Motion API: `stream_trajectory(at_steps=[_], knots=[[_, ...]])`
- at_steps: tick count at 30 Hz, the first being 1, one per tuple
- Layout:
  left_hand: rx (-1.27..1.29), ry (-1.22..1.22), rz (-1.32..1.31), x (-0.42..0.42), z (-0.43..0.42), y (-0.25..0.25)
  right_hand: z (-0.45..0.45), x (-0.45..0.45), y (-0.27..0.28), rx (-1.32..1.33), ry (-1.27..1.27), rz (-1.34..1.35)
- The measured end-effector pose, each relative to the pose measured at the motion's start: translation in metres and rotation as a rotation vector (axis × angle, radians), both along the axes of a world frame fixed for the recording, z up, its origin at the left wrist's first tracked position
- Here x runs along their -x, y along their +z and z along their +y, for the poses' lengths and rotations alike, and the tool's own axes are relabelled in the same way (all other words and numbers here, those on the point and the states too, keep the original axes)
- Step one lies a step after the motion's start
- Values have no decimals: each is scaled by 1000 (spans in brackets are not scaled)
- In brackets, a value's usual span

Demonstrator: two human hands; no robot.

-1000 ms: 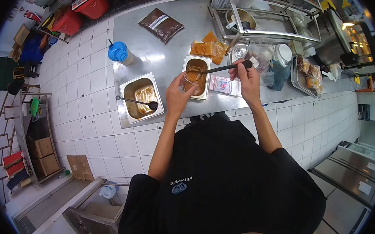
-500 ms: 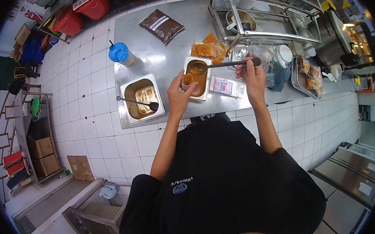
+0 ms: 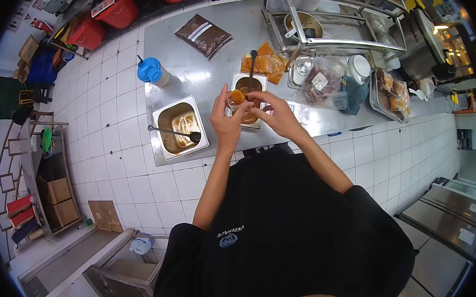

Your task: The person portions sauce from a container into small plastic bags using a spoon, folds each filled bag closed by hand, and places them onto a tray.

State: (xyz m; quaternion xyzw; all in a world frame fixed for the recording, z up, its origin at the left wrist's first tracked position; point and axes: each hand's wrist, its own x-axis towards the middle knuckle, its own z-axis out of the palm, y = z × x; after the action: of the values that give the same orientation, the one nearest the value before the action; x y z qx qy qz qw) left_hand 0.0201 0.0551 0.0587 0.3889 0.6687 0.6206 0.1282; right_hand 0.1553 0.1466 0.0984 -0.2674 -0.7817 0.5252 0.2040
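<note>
My left hand [image 3: 224, 119] is closed around a small clear cup [image 3: 236, 98] of orange-brown sauce, held above the near side of a metal food pan [image 3: 265, 85]. From the right, my right hand [image 3: 275, 115] meets the cup, its thumb and fingertips pinched at the side; the exact contact is partly hidden. Brown sauce shows in the pan below. A dark-handled ladle [image 3: 253, 69] leans in that pan with its handle towards the far side. To the left stands a second metal pan [image 3: 198, 115], smeared with sauce, with a black spoon [image 3: 194, 136] lying across it.
A blue-lidded shaker bottle [image 3: 151, 72] and a dark brown pouch [image 3: 203, 35] are on the steel table [image 3: 189, 80]. Orange sauce packets [image 3: 268, 63] lie behind the pan. To the right are a metal rack [image 3: 335, 45], plastic bags [image 3: 321, 82] and a tray of bagged food [image 3: 391, 96].
My right hand has let go of the ladle, now leaning in the pan, and moved left to the cup. A plastic bag at the right now looks fuller, with dark contents visible.
</note>
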Motion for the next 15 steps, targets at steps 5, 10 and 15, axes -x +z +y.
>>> stream_trajectory(at_steps=[5, 10, 15], knots=[[-56, -85, -382, -4, 4, 19, 1, 7, -3, -26, -31, 138], [-107, -203, -560, -2, 4, 40, 3, 6, -7, 169, -120, 193], [-65, -180, -704, -1, 7, 38, 2, 6, 1, 348, -264, 426]])
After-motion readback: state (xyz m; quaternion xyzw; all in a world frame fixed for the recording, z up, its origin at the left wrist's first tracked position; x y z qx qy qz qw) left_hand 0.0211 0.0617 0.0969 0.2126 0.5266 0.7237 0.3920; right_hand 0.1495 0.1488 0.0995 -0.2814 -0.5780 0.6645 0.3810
